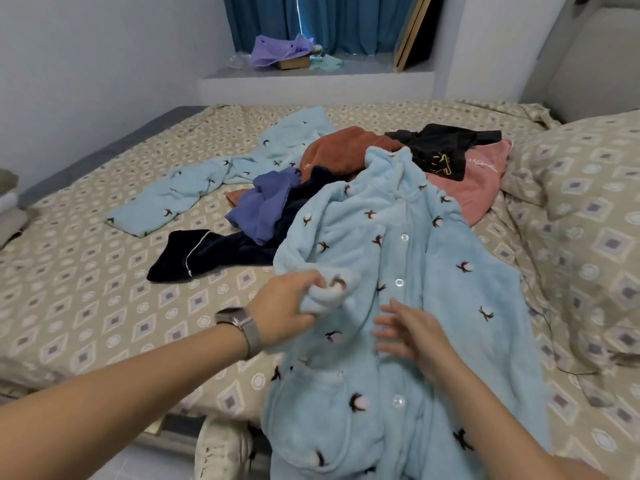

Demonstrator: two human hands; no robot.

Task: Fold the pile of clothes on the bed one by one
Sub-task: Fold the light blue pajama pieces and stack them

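A light blue fleece pajama top (408,258) with white buttons lies front-up on the bed, its hem hanging over the near edge. My left hand (287,306) grips a bunched sleeve cuff of this top at its left side. My right hand (405,330), fingers spread and blurred, hovers over or touches the top's front near the button line. Behind lie matching blue pajama trousers (207,185), a purple garment (263,206), a dark navy garment (194,254), a rust-orange piece (343,147), a black garment (443,147) and a pink one (478,188).
The bed sheet (86,289) is beige with a diamond pattern. A pillow (581,168) lies at the right. A window ledge (311,74) behind the bed holds purple cloth and a box. A white shoe (221,448) stands on the floor below the bed edge. Folded fabric (10,209) sits at far left.
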